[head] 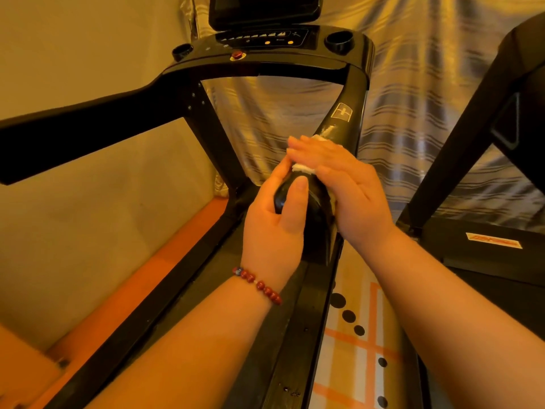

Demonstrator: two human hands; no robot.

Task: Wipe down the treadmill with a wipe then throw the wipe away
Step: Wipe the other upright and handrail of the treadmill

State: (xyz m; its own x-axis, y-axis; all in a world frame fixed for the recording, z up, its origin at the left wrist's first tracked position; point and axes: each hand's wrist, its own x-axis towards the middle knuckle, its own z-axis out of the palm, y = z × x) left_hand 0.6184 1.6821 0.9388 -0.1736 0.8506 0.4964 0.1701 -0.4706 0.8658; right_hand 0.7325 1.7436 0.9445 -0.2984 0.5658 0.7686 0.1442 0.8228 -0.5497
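Bracelet of red beads (258, 284) is sitting on our left wrist, at roughly 6 o'clock from frame centre. Toward 5 o'clock of it, a floor mat (354, 349) with orange lines and black dots is lying alongside the black side rail of the treadmill (298, 335).

Our left hand (277, 219) is gripping the near end of the right handrail (339, 125). Its fingers are curling round the rail's left side and the thumb is lying along the top.

Our right hand (345, 187) is lying at 2 o'clock of the left one, fingers straight and together, pressing the white wipe (303, 169) flat onto the handrail. The wipe is sitting between palm and rail, so we are seeing only its edges. One is showing under the fingers close to the left thumb tip, and another beyond the fingers at 12 o'clock.

Farther off, the handrail is rising toward 12 o'clock to the console (265, 39), which is carrying a red button (236, 55) and a cup holder (339, 41). A dark screen (265, 10) is standing above it. The left handrail (88, 128) is running out toward 9 o'clock, with a plain wall (88, 202) behind it.

A striped curtain (413, 98) is hanging behind the console from 12 to 3 o'clock. A second machine (486, 113) is standing at 3 o'clock, partly cut off by the frame edge.
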